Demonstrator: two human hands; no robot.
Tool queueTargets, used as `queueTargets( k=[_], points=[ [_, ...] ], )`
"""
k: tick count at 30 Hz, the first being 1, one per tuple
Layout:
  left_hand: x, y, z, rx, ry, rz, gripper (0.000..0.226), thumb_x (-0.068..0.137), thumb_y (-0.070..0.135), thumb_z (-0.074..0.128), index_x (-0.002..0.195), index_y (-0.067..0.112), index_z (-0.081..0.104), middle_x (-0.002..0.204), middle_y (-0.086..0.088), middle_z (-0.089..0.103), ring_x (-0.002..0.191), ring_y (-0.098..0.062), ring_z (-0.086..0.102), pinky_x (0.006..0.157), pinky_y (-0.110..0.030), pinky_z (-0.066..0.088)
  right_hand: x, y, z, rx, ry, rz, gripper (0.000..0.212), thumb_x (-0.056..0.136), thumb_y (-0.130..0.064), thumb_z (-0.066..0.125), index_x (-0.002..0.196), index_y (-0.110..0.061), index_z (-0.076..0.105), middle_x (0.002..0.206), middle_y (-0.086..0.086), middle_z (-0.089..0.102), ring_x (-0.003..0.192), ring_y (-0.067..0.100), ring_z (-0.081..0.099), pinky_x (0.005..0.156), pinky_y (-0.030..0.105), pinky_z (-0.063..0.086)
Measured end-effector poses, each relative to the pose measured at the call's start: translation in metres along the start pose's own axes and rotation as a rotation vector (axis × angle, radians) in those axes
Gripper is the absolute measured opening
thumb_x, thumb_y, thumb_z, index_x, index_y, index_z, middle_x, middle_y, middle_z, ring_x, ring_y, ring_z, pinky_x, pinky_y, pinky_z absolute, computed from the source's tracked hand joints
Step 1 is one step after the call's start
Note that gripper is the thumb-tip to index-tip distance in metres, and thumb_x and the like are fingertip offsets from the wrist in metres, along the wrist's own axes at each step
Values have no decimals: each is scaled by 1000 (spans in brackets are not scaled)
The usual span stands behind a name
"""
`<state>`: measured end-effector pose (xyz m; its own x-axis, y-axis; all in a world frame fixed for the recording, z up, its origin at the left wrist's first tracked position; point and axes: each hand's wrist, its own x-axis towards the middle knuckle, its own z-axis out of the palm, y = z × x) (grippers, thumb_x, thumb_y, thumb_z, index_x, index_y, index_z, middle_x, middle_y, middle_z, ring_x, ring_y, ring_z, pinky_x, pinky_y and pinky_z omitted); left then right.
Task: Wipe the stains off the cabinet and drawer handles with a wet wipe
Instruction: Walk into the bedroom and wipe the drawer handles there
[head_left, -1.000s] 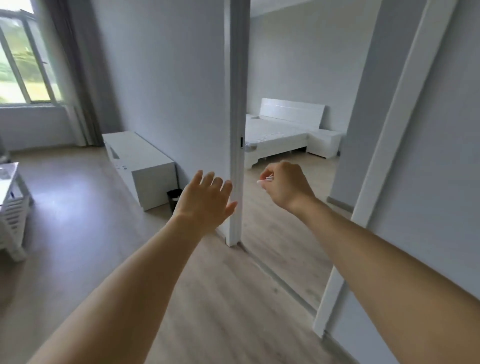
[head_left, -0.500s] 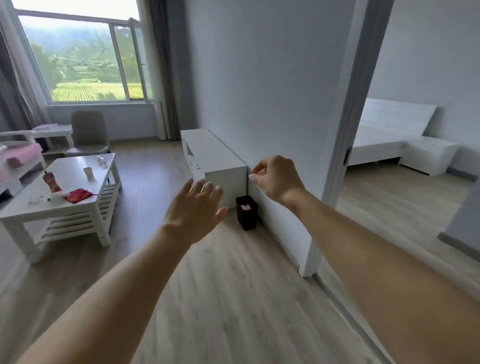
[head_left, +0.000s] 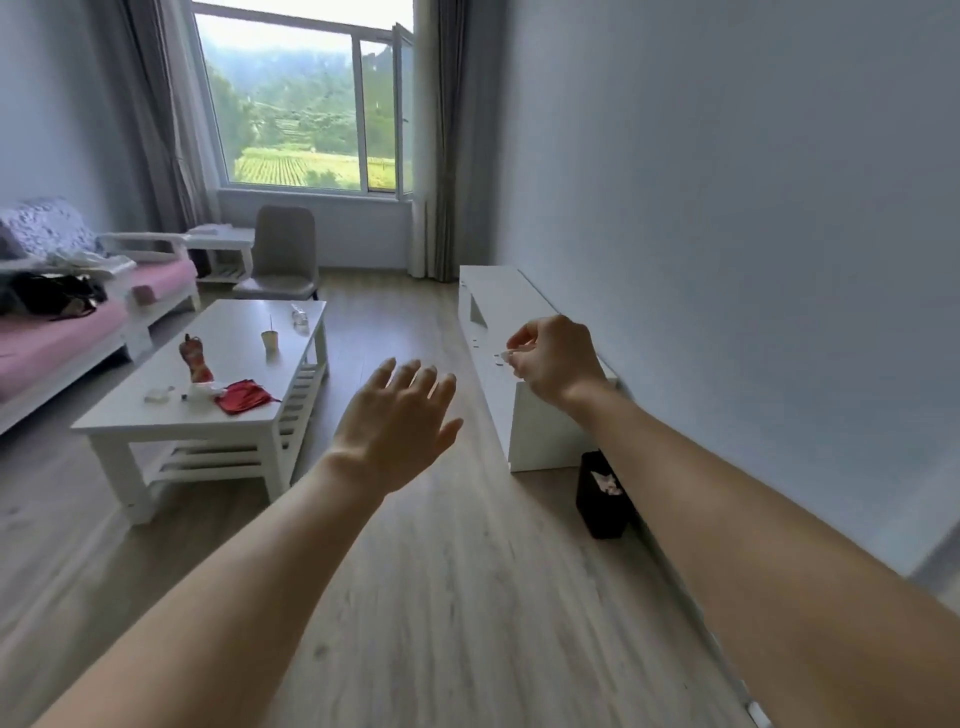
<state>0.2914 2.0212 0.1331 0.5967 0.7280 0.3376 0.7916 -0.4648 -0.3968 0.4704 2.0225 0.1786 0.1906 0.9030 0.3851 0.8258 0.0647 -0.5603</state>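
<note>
Where the long white cabinet (head_left: 511, 332) runs low along the right wall, small marks are seen on its front face, though the handles cannot be made out clearly. A small white wipe (head_left: 503, 356) is pinched between the curled fingers of the right hand (head_left: 558, 358), which is held in front of the cabinet's top near its close end. The left hand (head_left: 397, 423) is held out over the floor (head_left: 467, 597) with fingers straight and spread, holding nothing. A black bin (head_left: 602, 493) stands just beside the cabinet's end.
</note>
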Motion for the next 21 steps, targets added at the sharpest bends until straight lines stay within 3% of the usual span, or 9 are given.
queueTargets(
  k=[3,7,21],
  points=[
    [53,-70,51,59,-26,55,59,102,48,19,148,12,16,152,-10,28,142,-27,22,116,-40,13,89,-12,51,29,14,58,14,86,-16,66,96,-6,69,96,12,71,90,25,66,85,35,54],
    [136,-151,109,67,-32,76,60,102,48,18,148,12,16,152,-10,29,142,-27,22,117,-40,12,192,-20,104,44,31,109,15,85,-16,67,96,-5,69,96,11,71,90,25,66,86,35,53],
    [433,-309,327,-16,10,162,59,101,48,19,149,13,18,149,-6,34,139,-24,27,116,-37,13,522,29,275,54,126,230,12,85,-14,65,93,-5,69,94,13,71,88,27,66,83,38,54]
  ],
)
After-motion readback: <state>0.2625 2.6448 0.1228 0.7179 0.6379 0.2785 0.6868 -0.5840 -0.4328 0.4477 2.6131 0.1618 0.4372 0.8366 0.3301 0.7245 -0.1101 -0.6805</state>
